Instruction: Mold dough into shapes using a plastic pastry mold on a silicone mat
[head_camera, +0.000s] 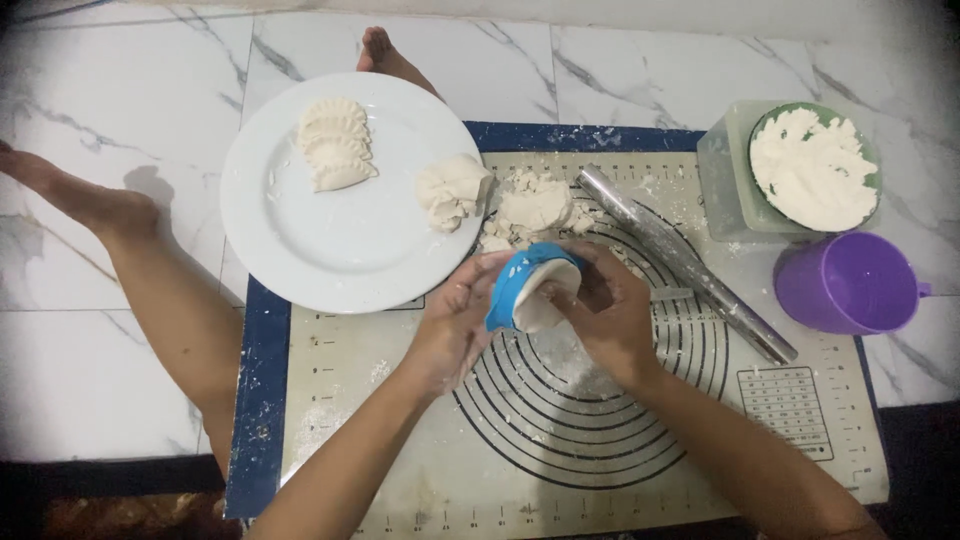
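Two hands met over the middle of the baking mat (330, 380). The left hand (455, 325) curled around a blue dumpling mould (520, 285), gripping its left side. The right hand (610, 310) closed on the mould's right side, fingers pressing the white dough (545, 305) inside it. Loose dough scraps (535, 210) lay just beyond the mould, toward the mat's far edge. A metal rolling pin (685, 262) lay slanted across the mat's right half. A white plate (340, 250) overlapped the mat's far-left corner, holding folded dumplings (335, 145) and a dough lump (452, 190). Off the mat's far-right corner stood a flour container (812, 168) and a purple cup (848, 283).
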